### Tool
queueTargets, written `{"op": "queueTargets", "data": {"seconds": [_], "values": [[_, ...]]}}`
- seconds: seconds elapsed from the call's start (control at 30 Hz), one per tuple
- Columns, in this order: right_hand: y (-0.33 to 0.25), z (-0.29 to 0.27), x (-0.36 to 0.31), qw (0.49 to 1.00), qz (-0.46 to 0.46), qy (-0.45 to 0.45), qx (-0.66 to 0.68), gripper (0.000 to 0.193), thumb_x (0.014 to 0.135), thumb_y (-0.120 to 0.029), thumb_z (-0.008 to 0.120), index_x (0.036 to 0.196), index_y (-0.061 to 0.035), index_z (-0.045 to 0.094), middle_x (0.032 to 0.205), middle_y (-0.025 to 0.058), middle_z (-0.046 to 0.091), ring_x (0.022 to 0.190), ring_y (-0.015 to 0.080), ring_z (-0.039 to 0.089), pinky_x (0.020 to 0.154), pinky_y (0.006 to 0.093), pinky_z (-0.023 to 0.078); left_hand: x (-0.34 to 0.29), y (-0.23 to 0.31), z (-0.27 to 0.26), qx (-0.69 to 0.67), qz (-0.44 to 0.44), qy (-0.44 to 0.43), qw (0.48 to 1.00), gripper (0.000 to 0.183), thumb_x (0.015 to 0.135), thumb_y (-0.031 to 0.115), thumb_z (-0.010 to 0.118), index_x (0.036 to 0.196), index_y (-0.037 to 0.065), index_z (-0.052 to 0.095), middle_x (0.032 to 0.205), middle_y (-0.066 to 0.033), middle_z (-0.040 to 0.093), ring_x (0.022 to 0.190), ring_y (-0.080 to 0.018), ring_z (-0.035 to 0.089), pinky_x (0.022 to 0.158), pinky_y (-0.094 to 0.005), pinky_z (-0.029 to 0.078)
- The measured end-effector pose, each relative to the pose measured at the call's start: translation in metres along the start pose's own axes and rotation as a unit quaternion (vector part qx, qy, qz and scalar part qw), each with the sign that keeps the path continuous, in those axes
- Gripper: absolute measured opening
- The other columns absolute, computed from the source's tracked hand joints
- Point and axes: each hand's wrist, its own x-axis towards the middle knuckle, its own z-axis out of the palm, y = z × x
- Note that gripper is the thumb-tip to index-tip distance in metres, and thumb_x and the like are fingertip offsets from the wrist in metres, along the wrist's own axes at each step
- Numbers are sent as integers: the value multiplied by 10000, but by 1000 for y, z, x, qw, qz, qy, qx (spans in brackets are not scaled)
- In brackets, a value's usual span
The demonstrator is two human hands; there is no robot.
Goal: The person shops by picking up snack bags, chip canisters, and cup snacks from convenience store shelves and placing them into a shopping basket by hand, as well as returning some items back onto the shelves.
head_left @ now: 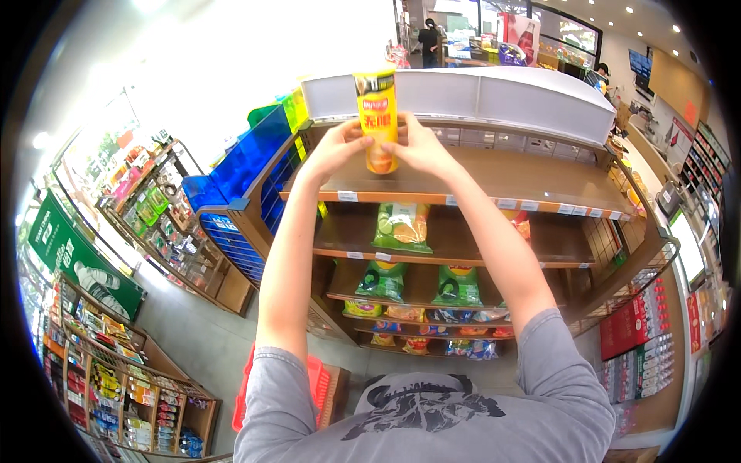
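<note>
Both my arms reach forward over the top shelf (pixel 509 174) of a brown display rack. Between my hands stands a tall yellow chip canister (pixel 377 100) with a dark band near its top. My left hand (pixel 340 150) is closed round its left side, and my right hand (pixel 421 144) grips the right side, fingers wrapped toward the back. The canister is upright, its lower end at the shelf's left part; whether it rests on the board I cannot tell. Just below is a green chip bag (pixel 402 227) on the second shelf.
Lower shelves hold two green chip bags (pixel 381 281) and several small snack packets (pixel 417 345). A red basket (pixel 317 386) sits by my left side. Blue panels (pixel 247 154) flank the rack's left end. Bottles (pixel 658 363) stand at the right; a stocked rack (pixel 127 378) is at lower left.
</note>
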Motion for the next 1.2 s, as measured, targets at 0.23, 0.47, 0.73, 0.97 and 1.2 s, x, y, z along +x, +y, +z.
{"op": "queueTargets", "data": {"seconds": [0.23,0.47,0.73,0.97,1.2], "values": [[35,27,10,998,40,-7,-47,761,810,-192,757,1382,70,330,1132,341,632,1098,433,632,952,447,512,-1,-56,11,115,-43,46,991,615,926,208,677,1454,18,426,1206,-174,673,1108,-224,637,979,-338,466],[-13,24,-30,980,34,194,-7,710,784,-137,785,1350,-2,378,1138,197,644,1007,292,673,892,372,549,-51,-50,19,267,107,190,939,576,923,160,642,1429,-25,438,1333,-253,575,1265,-364,544,1059,-387,419],[-59,97,-136,969,50,142,197,287,889,-49,688,1142,-20,557,1030,92,677,945,149,673,822,284,548,-208,-30,19,86,29,196,976,360,981,96,587,1328,1,562,1224,-149,670,1138,-199,634,983,-319,476],[-55,184,-218,947,158,7,278,197,935,-63,643,1115,3,597,1028,74,681,921,114,656,826,260,535,-389,-89,35,19,-138,328,934,284,970,112,581,1227,5,633,1144,-164,698,1053,-224,682,915,-327,522],[-91,284,-258,926,172,-179,283,185,976,-121,607,1129,-18,623,1008,65,697,907,120,656,810,270,526,-603,-121,87,71,-412,409,811,297,956,191,601,1200,29,647,1068,-163,719,1013,-227,690,882,-344,537]]}}
